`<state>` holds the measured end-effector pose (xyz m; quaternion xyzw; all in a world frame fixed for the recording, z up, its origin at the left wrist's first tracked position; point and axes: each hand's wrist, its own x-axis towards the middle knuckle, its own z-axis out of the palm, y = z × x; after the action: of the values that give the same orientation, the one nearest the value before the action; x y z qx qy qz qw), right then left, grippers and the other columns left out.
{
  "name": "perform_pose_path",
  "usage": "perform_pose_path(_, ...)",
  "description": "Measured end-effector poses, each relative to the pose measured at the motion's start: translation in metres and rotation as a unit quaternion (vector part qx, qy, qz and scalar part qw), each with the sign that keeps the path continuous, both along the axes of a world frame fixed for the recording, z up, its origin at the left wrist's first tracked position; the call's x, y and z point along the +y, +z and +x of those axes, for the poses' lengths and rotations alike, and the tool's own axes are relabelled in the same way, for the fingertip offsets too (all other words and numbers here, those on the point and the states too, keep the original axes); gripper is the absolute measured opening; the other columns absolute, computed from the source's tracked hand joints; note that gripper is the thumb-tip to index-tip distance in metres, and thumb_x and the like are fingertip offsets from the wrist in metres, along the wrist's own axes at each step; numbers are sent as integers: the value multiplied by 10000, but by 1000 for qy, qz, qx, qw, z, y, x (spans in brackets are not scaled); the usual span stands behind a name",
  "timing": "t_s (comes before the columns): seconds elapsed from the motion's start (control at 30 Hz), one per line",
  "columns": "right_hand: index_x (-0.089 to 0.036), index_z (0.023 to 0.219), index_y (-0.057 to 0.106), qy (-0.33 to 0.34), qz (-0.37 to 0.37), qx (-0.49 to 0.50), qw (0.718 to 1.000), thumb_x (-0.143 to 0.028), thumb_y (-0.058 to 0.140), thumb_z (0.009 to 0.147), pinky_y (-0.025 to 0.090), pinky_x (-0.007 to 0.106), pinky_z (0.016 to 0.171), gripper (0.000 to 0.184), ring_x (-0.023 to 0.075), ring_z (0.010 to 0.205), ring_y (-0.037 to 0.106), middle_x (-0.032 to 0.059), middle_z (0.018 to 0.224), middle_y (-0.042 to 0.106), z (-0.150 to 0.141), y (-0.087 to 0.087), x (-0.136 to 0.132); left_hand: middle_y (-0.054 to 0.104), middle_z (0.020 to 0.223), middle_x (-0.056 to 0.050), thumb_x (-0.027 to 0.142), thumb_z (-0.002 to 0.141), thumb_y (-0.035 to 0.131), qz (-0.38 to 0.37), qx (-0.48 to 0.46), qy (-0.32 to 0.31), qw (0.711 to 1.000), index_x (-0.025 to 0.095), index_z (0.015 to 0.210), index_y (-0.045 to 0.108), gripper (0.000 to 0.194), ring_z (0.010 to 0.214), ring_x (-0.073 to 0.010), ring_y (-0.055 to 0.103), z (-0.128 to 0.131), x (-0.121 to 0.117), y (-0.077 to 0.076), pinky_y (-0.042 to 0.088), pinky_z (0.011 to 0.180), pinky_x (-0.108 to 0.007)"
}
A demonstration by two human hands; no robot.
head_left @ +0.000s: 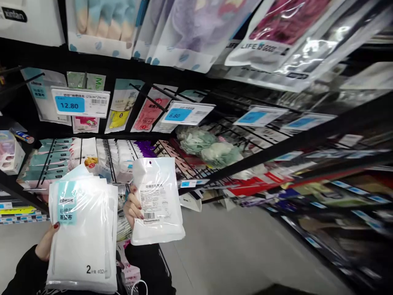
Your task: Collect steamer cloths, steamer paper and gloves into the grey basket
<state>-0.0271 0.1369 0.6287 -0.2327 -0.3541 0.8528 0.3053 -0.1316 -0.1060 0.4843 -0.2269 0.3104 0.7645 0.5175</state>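
Head view: we see white packets held up below a rack of hanging goods [123, 119].
Packet stack [82, 246]: long axis upright, printed front facing us, "2" at the bottom.
Single packet [159, 200]: nearly upright, barcode side facing us, hang hole uppermost.
Room: narrow gap between them; floor [227, 246] shows beyond the single packet's right edge.
Left hand [46, 242]: grips the stack's left edge, thumb in front.
Right hand [132, 208]: fingers curl over the single packet's left edge, clasping it.
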Motion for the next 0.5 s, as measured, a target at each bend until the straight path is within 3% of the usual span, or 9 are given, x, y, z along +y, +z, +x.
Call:
perform_pose_path(0.1,-207,918,493,21,-32,45,998,-449,423,874,24,169,295,256,35,359,-66,-125,532,182,-2,-6,0,766,897,-48,238,578,799,-7,-2,0,1000,230,1204,576,665,949,-332,664,-3,-2,-2,506,886,-427)
perform_pose_path(0.2,-202,916,482,25,-52,88,994,-339,432,884,44,148,299,150,35,362,-46,-123,549,181,-11,-6,7,762,935,-41,248,568,800,-9,0,0,1000,246,1204,580,673,986,-344,645,-3,-1,-3,499,906,-429)
perform_pose_path(0.37,-168,922,493,25,-76,134,988,-257,390,905,78,116,308,138,20,359,-8,-123,560,202,-38,13,21,773,826,4,248,522,821,-7,19,5,1000,272,1137,630,645,1015,-344,630,-5,-1,-9,503,909,-410)
perform_pose_path(0.5,-164,922,503,24,-60,100,993,-251,335,922,76,129,320,190,25,371,-15,-117,566,213,-48,20,30,766,732,70,263,559,792,0,14,-37,999,324,1057,678,514,1088,-348,582,-10,-4,-21,491,921,-410)
